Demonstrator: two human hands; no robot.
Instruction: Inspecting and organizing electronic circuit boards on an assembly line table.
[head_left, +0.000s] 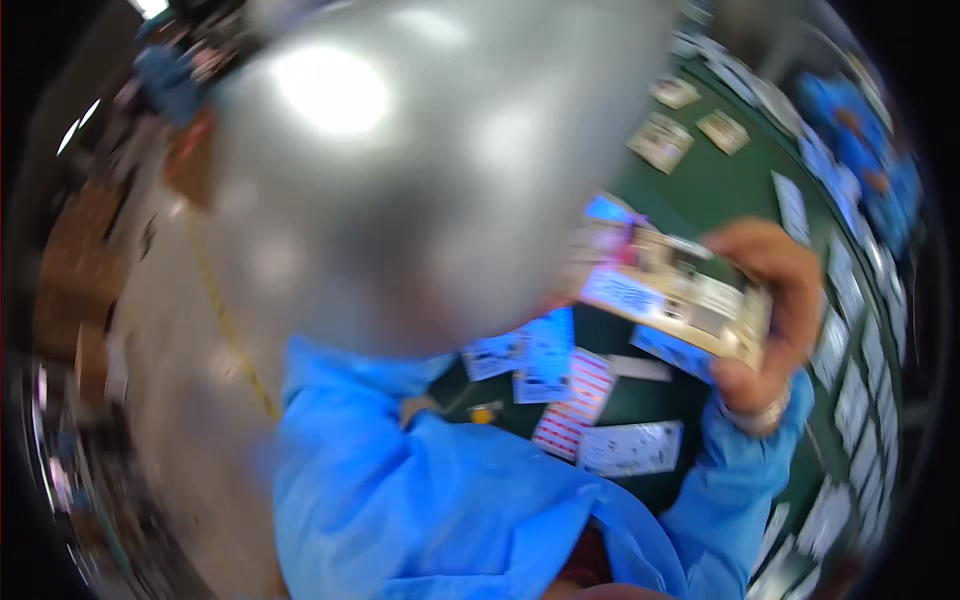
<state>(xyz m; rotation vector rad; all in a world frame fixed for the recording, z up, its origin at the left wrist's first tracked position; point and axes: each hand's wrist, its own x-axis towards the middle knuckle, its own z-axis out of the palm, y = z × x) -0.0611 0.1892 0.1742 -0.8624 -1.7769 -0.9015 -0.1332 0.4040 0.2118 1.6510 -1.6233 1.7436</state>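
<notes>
My right hand (775, 285) comes up from the lower right in a blue sleeve (740, 490). Its fingers are closed around the right end of a beige rectangular panel with electronic parts (690, 290). The panel is tilted over the table, and a bluish-purple glow falls on its left part. A large, smooth silver dome-shaped thing (430, 170), blurred and close, covers the upper left and middle of the view. My left sleeve (400, 480) runs up behind this silver thing, so my left hand is hidden. The panel's left end is also partly covered.
On the green table (740, 180) lie a red-and-white label sheet (575, 405), a white printed sheet (630, 448) and several blue-lit sheets (545, 360). Beige panels (660, 142) lie farther back. White strips line the right side. A person in blue (865, 150) is at far right.
</notes>
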